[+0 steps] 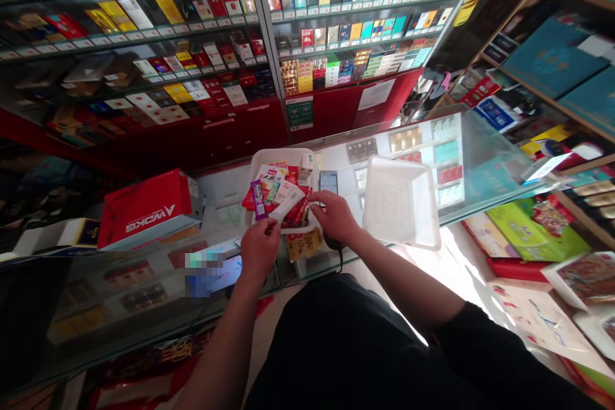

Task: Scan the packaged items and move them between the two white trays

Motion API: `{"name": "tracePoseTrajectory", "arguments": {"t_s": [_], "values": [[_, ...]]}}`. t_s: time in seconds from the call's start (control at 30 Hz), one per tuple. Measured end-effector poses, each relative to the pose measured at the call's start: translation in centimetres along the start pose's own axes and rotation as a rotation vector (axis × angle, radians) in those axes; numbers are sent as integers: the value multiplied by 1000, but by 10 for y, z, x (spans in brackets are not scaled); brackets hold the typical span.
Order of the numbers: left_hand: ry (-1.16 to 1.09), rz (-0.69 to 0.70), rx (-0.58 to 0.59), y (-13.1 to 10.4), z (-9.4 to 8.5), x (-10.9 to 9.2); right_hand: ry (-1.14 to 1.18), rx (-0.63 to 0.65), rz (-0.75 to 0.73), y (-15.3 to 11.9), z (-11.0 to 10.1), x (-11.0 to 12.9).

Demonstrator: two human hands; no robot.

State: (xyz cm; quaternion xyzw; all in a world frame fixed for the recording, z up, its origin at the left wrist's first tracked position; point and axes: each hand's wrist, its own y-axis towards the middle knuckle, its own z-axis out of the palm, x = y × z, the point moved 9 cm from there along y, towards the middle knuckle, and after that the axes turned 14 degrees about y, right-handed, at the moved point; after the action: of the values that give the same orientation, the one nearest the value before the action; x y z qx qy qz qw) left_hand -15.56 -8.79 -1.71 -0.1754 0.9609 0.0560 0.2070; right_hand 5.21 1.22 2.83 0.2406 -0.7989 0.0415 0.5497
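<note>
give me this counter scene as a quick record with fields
surface: glass counter
main container: white tray of mixed packets
left grip: at tray's near left corner, below purple packet; hold unclear
right grip: at tray's right side, fingertips by red packets; hold unclear
between trays: phone
far right: second white tray
far left: red box

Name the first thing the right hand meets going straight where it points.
The right hand would likely meet the red packets in the white basket first; depth and contact are unclear.
</note>
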Motion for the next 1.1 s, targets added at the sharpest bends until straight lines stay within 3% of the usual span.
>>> {"name": "tracePoseTrajectory", "arguments": {"t_s": [0.13, 0.27, 0.37, 0.53, 0.8, 0.97, 1.1], "values": [[-58, 38, 88, -26, 23, -29, -155, -209, 65, -71, -73, -41], [-57, 123, 147, -44, 48, -59, -336, -167, 135, -128, -95, -82], [-48, 174, 179, -53, 65, -78, -424, -125, 178, -151, -98, -106], [-67, 187, 253, -65, 84, -95, -439, -71, 201, -160, -104, -124], [-94, 123, 302, -86, 98, -90, -397, -33, 151, -181, -115, -126], [-116, 130, 274, -95, 94, -87, -377, -124, 107, -182, -125, -117], [-116, 116, 262, -99, 82, -78, -352, -219, 32, -166, -129, -89]]}}
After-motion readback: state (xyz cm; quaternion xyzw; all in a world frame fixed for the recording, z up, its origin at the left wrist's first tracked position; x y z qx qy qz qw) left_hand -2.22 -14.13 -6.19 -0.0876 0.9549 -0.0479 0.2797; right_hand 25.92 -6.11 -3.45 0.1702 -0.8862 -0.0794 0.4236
